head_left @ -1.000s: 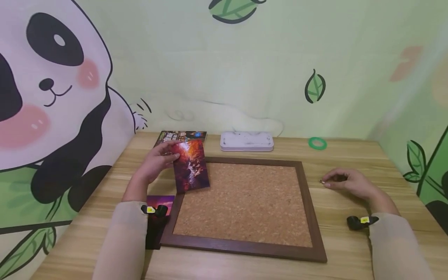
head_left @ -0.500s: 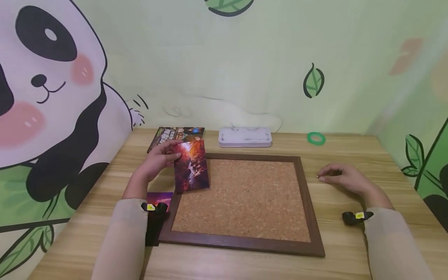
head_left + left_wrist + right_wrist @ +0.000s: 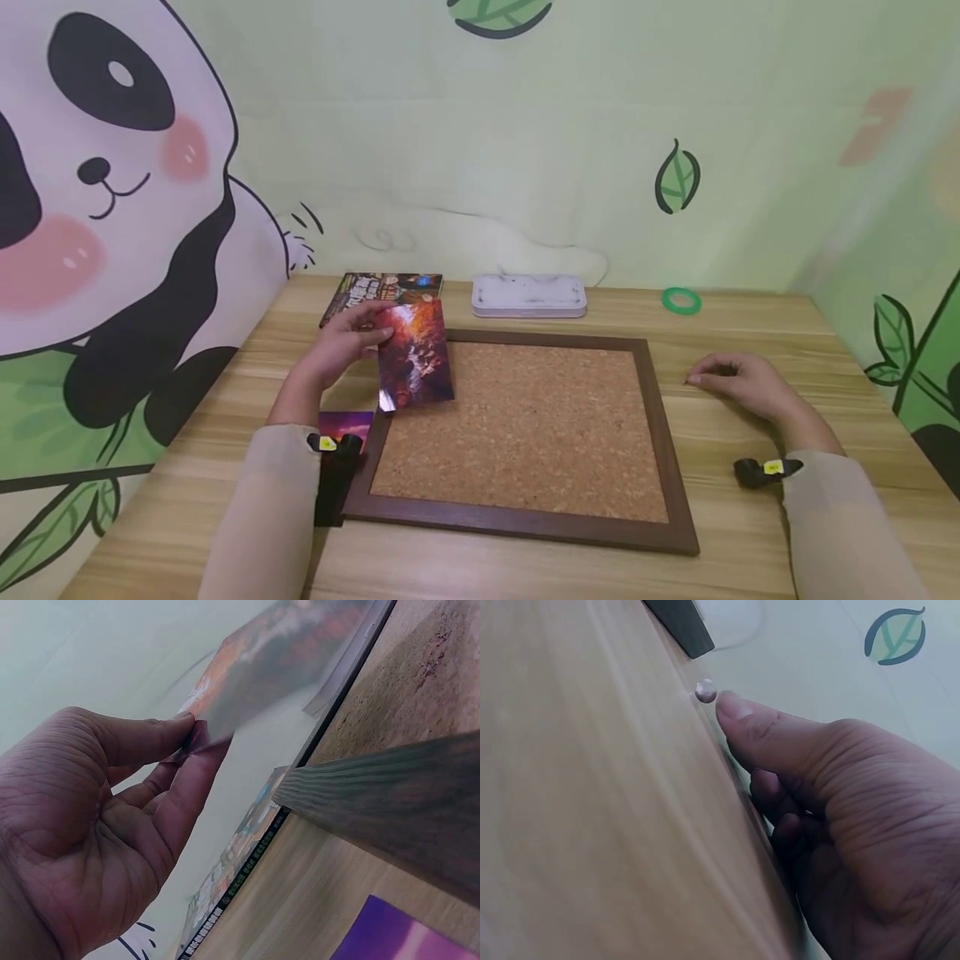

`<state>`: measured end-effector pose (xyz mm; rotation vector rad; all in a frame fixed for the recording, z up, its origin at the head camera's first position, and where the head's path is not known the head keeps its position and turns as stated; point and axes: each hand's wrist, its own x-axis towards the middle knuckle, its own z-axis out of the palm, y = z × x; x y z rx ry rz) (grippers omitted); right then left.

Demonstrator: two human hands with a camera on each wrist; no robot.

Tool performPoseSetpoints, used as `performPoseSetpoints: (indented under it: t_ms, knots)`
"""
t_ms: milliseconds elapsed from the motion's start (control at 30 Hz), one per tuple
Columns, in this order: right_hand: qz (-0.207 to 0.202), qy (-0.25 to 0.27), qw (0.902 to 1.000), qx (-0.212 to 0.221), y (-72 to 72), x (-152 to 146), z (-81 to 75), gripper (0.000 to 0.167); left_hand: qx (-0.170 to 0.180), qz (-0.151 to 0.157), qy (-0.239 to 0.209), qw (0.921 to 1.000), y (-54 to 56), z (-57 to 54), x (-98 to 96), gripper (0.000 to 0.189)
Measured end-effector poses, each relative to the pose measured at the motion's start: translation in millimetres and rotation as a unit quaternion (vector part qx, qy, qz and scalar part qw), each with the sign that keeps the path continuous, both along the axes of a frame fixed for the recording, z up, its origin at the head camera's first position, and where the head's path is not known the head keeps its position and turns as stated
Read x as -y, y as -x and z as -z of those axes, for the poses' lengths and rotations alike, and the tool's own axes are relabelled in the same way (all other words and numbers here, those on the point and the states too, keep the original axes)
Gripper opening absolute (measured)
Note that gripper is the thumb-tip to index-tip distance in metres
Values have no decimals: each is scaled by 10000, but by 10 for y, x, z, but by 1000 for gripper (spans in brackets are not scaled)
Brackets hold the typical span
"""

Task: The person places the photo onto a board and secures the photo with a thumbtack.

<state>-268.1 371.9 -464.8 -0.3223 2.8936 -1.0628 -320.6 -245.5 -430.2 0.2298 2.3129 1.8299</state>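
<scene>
Between thumb and fingers, my left hand [image 3: 341, 343] pinches the left edge of a glossy photo print [image 3: 415, 354] in orange, red and dark purple. The print is held up over the upper left corner of a cork board [image 3: 517, 425] with a brown wooden frame. In the left wrist view, the thumb of the left hand [image 3: 82, 817] lies on one face of the print [image 3: 277, 664]. To the right of the board, my right hand [image 3: 742, 385] pinches a small thumbtack at its fingertips, low over the table. The round metallic head of the thumbtack [image 3: 706, 691] shows in the right wrist view.
A second photo [image 3: 348, 427], purple and dark, lies left of the board, partly behind the left sleeve. Along the back stand a book [image 3: 378, 286], a white tin case [image 3: 528, 297] and a green tape ring [image 3: 681, 301]. A panda-painted wall backs the table.
The photo print has tilted slightly, and a bright glint now shows at its lower left corner. My right hand has shifted a little, still pinching the thumbtack. The head view sways slightly.
</scene>
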Motion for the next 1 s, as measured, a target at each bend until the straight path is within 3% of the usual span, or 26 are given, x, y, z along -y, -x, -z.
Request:
performPoseSetpoints:
  t_ms: [300, 500, 733, 867, 967, 1000]
  knots:
    - [379, 754, 9957, 392, -13, 42, -93, 48, -1, -9, 65, 10000, 8, 45, -80, 51]
    - [12, 528, 9985, -105, 4, 243, -367, 40, -73, -107, 395, 9991, 60, 136, -287, 43]
    - [-869, 876, 9914, -437, 211, 1170, -726, 30, -394, -10, 1265, 9912, 44, 193, -458, 40]
    - [-1554, 1241, 9794, -359, 384, 1843, -822, 22, -900, -72, 2157, 9723, 22, 202, -485, 37]
    - [-1890, 1431, 9714, -159, 500, 2335, -805, 20, -1048, -102, 2628, 9591, 29, 229, -472, 37]
    - [-1972, 1486, 9690, -51, 535, 2483, -785, 21, -1041, -88, 2660, 9583, 35, 239, -465, 37]
